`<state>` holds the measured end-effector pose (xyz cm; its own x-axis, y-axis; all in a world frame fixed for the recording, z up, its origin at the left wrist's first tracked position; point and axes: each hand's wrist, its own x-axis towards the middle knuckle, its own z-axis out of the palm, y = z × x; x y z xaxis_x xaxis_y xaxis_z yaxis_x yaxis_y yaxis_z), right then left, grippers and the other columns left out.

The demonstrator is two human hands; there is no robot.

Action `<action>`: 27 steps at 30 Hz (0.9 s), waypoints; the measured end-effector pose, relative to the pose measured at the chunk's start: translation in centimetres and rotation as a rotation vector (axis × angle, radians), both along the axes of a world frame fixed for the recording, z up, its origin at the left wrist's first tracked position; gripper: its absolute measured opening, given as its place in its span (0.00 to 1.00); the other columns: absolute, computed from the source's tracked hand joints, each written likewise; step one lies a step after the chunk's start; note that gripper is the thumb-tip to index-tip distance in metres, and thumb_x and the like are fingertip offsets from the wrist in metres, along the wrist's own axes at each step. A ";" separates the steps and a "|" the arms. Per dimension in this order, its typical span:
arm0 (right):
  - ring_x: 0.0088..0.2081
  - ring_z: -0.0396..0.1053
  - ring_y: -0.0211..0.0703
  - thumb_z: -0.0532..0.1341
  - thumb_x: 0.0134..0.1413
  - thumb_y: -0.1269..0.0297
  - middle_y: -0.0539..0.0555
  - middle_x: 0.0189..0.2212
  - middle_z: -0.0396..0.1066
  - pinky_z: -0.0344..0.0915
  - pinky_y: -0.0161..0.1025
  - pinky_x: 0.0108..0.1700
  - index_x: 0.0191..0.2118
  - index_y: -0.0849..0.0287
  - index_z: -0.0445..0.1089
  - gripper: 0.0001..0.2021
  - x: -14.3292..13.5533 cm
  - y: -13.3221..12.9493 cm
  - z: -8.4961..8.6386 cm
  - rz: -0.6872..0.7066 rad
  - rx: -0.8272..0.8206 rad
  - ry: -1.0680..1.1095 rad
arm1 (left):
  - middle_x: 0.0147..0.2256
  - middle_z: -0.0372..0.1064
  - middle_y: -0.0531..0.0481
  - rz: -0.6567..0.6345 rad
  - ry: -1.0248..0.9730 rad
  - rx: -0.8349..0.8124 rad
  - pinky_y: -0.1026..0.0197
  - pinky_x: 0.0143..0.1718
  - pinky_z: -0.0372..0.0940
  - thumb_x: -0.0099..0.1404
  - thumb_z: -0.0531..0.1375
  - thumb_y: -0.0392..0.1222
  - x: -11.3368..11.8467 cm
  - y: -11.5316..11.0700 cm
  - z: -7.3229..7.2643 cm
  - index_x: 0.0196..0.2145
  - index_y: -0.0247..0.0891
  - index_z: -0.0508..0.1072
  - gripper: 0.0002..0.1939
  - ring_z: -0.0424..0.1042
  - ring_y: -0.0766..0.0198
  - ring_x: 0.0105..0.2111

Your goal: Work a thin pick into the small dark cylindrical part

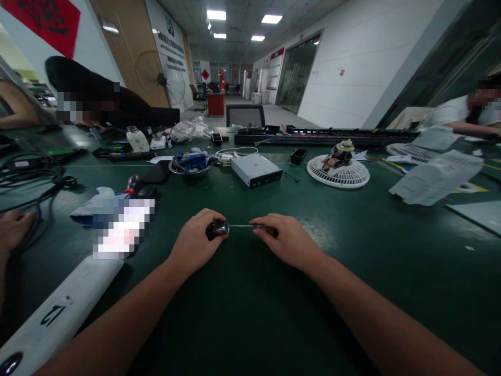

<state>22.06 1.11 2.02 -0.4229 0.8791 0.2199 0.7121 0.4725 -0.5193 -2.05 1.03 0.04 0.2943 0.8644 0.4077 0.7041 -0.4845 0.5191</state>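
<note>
My left hand (199,237) is closed around a short dark cylinder (221,228) with a shiny metallic end. A thin light rod (240,226) spans the gap from that end to the fingers of my right hand (287,237). My right hand pinches a small brownish piece (266,228) at the rod's other end; what it is cannot be made out. Both hands are just above the green table (242,303), level with each other. Beyond them lies a silver disc drive (256,169) with a black front edge.
Behind are a metal bowl (190,171) with blue items and a white fan grille (338,177) with a motor. A white device (64,308) with a pixelated screen stands left, near a person's hand (15,230). Translucent plastic parts (438,177) lie right.
</note>
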 end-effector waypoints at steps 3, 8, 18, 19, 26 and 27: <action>0.33 0.69 0.44 0.59 0.60 0.64 0.54 0.34 0.74 0.62 0.42 0.34 0.47 0.52 0.75 0.12 -0.1 -0.2 0.2 -0.043 0.026 -0.007 | 0.40 0.70 0.49 -0.053 -0.006 -0.009 0.52 0.42 0.67 0.59 0.64 0.33 0.3 -0.1 0.1 0.41 0.40 0.71 0.12 0.70 0.58 0.40; 0.36 0.71 0.44 0.59 0.58 0.66 0.52 0.37 0.77 0.64 0.42 0.37 0.42 0.53 0.76 0.10 -0.1 -0.6 0.8 0.032 -0.064 0.076 | 0.40 0.70 0.49 -0.101 0.001 0.010 0.52 0.42 0.67 0.59 0.63 0.32 0.4 -0.3 0.1 0.41 0.40 0.71 0.11 0.70 0.58 0.40; 0.27 0.69 0.42 0.59 0.58 0.63 0.52 0.29 0.77 0.61 0.41 0.29 0.40 0.55 0.78 0.10 -0.5 -0.9 0.7 -0.008 -0.123 0.054 | 0.42 0.70 0.49 -0.105 0.021 0.019 0.51 0.45 0.67 0.59 0.63 0.30 0.4 -0.3 0.0 0.42 0.40 0.72 0.13 0.70 0.57 0.42; 0.27 0.69 0.41 0.59 0.58 0.63 0.52 0.28 0.77 0.61 0.40 0.29 0.40 0.55 0.78 0.10 -0.4 -0.8 0.7 0.017 -0.161 0.079 | 0.42 0.70 0.49 -0.115 0.020 0.020 0.52 0.45 0.67 0.59 0.62 0.29 0.4 -0.4 0.0 0.41 0.40 0.72 0.13 0.70 0.58 0.42; 0.23 0.66 0.41 0.59 0.57 0.61 0.53 0.25 0.75 0.56 0.39 0.24 0.37 0.56 0.78 0.11 -0.3 -0.7 1.1 -0.102 -0.195 0.034 | 0.42 0.70 0.49 -0.150 0.025 0.009 0.52 0.45 0.67 0.60 0.62 0.30 0.5 -0.5 0.1 0.43 0.41 0.72 0.13 0.70 0.58 0.43; 0.22 0.66 0.40 0.59 0.57 0.61 0.52 0.24 0.75 0.55 0.39 0.24 0.36 0.56 0.78 0.10 -0.4 -0.9 1.2 -0.081 -0.197 0.020 | 0.42 0.70 0.49 -0.139 0.025 0.010 0.52 0.45 0.67 0.60 0.62 0.29 0.5 -0.5 0.1 0.43 0.40 0.72 0.13 0.70 0.58 0.42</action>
